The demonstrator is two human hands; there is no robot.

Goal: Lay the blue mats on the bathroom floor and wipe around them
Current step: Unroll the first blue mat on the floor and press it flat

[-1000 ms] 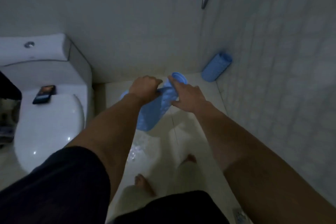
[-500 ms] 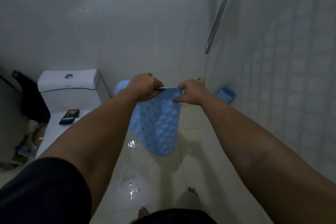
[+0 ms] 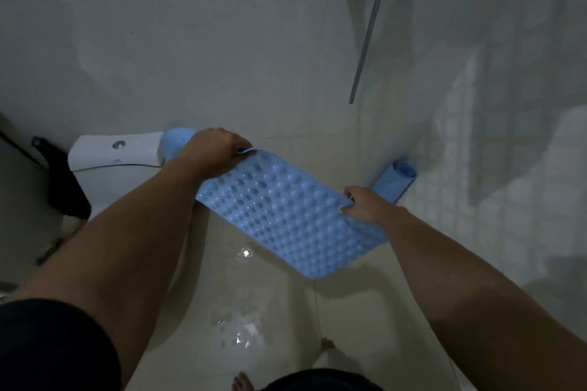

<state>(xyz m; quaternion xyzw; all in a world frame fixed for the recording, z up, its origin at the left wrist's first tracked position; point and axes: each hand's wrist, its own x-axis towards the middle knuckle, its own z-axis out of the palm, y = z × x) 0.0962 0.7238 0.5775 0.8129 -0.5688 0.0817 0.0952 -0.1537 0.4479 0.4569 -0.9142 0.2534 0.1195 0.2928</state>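
Note:
A blue bubble-textured mat (image 3: 286, 213) is spread out in the air above the wet bathroom floor (image 3: 349, 327), tilted down to the right. My left hand (image 3: 212, 149) grips its upper left end, where a curl of the mat shows behind the hand. My right hand (image 3: 362, 203) pinches its right edge. A second blue mat (image 3: 394, 181), rolled up, leans in the corner against the tiled right wall.
A white toilet (image 3: 117, 149) with its cistern stands at the left, a dark bag (image 3: 63, 181) beside it. A shower mixer and hose (image 3: 368, 28) hang on the back wall. Water puddles (image 3: 241, 333) shine on the floor. My bare feet (image 3: 241, 381) are at the bottom.
The mat has been unrolled from a roll to a hanging sheet and is now stretched wide. My right hand moved right and down along its edge; the view tilted up.

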